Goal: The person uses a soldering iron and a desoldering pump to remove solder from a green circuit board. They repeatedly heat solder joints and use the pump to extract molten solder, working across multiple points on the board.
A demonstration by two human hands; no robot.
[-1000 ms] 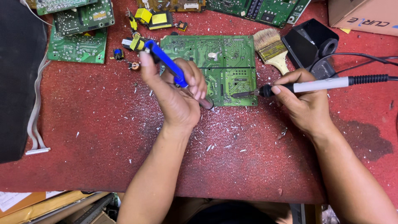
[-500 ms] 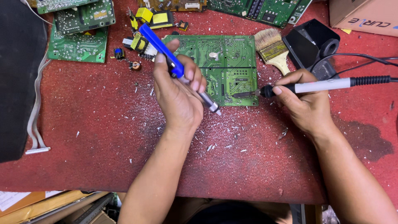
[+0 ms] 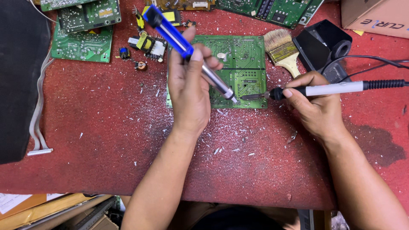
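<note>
Since half a second ago the left hand [image 3: 189, 91] has tilted the blue and silver desoldering pump [image 3: 187, 49] further, so its tip now sits right beside the point of the soldering iron [image 3: 328, 88] at the lower right part of the green circuit board [image 3: 243, 57]; the right hand [image 3: 317, 106] has hardly shifted. Everything lies on a red worktable [image 3: 98, 140] strewn with pale flecks of solder and debris. Along the left edge sits a large black object [image 3: 19, 76] with a grey ribbon cable [image 3: 38, 127] hanging beside it. More green circuit boards [image 3: 83, 32] lie at the upper left, well apart from the one being worked on, and a cardboard box [image 3: 377, 17] shows at the upper right corner. A black iron stand [image 3: 319, 42] rests just above the right hand, with a paintbrush [image 3: 281, 51] between it and the central board, its bristles touching the board's right edge. Small loose parts, yellow and black transformers [image 3: 149, 42] among them, lie just left of the board's top. The left hand's fingers are wrapped closed around the pump's barrel, thumb up near the blue section. The right hand's fingers are pinched around the iron's white handle close to its black collar, its cord trailing off to the right.
</note>
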